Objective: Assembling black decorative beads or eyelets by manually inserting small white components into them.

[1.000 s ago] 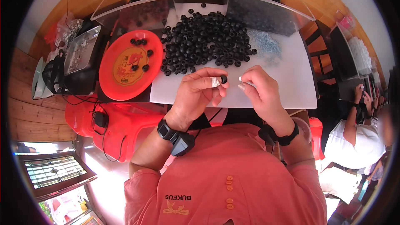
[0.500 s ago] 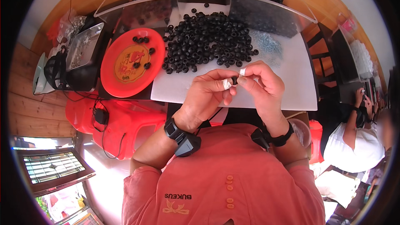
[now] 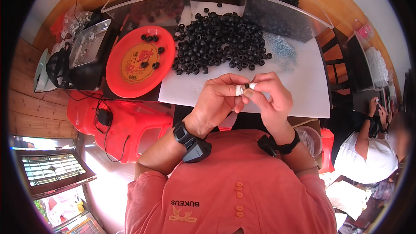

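Note:
In front of my chest, my left hand (image 3: 215, 98) pinches a small black hollow bead (image 3: 247, 86) between thumb and forefinger. My right hand (image 3: 274, 97) meets it from the right, thumb and forefinger closed together at the bead's edge; anything tiny between those fingertips is hidden. White tape wraps a finger on each hand. Beyond my hands, a large heap of similar black beads (image 3: 221, 41) lies on a white sheet (image 3: 182, 90). To the left, a red round plate (image 3: 115, 71) holds several more of these beads.
Two clear plastic bins with black beads, a left bin (image 3: 151, 6) and a right bin (image 3: 281, 15), stand behind the heap. Bluish-silver bits (image 3: 281, 50) are scattered beside it. A metal tray (image 3: 91, 43) sits far left, above red stools (image 3: 134, 125). Another person (image 3: 366, 147) works at right.
My right hand has shifted slightly left and its fingertips have closed in over the bead, which shows less now. The table's contents appear a little shifted with my head's movement.

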`<move>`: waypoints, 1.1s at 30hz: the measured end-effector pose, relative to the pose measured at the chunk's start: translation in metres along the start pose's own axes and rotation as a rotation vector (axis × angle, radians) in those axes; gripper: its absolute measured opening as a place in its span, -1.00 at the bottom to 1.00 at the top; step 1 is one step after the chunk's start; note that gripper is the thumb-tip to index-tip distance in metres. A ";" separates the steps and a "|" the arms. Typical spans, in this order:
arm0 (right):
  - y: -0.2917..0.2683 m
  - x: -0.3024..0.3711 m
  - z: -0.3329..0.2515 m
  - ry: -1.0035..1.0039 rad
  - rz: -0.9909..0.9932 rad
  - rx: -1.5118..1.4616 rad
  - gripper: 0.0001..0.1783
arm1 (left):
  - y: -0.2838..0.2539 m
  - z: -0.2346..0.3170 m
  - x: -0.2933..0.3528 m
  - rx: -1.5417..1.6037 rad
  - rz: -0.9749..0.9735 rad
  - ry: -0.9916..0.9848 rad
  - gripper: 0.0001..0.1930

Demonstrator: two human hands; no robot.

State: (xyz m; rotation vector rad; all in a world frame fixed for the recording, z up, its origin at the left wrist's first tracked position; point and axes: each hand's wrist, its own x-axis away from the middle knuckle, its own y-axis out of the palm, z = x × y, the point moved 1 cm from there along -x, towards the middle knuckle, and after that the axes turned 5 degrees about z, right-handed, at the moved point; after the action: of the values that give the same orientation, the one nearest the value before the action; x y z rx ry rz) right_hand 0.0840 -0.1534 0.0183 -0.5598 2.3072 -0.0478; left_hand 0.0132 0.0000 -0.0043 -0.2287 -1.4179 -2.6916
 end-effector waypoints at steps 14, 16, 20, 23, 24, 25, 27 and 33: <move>-0.010 0.004 -0.013 -0.072 -0.155 0.232 -0.78 | 0.002 -0.005 0.001 -0.046 0.019 0.045 -0.79; -0.011 0.003 -0.014 -0.003 -0.169 0.198 -0.78 | 0.001 -0.002 0.005 -0.080 0.030 0.062 -0.80; -0.039 -0.028 -0.024 0.208 -0.162 0.217 -0.76 | 0.001 0.011 0.015 -0.244 0.078 0.181 -0.80; -0.050 -0.048 -0.011 0.246 -0.152 0.446 -0.77 | -0.014 0.020 0.012 -0.173 0.056 0.181 -0.78; -0.050 -0.051 -0.003 0.288 -0.212 0.582 -0.77 | -0.016 0.021 0.012 -0.164 0.078 0.184 -0.76; -0.044 -0.053 0.004 0.288 -0.214 0.586 -0.77 | -0.016 0.020 0.013 -0.160 0.077 0.183 -0.76; -0.022 -0.055 0.013 0.147 -0.463 0.842 -0.82 | -0.016 0.019 0.015 -0.150 0.097 0.193 -0.76; 0.004 -0.058 0.018 0.064 -0.516 0.830 -0.85 | -0.028 0.017 0.016 -0.058 0.038 0.248 -0.76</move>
State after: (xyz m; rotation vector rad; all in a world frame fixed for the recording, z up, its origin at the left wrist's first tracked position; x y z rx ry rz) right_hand 0.1311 -0.1241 0.0435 -0.6789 1.8978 -1.2103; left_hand -0.0048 0.0297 -0.0143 0.0724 -1.2528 -2.6224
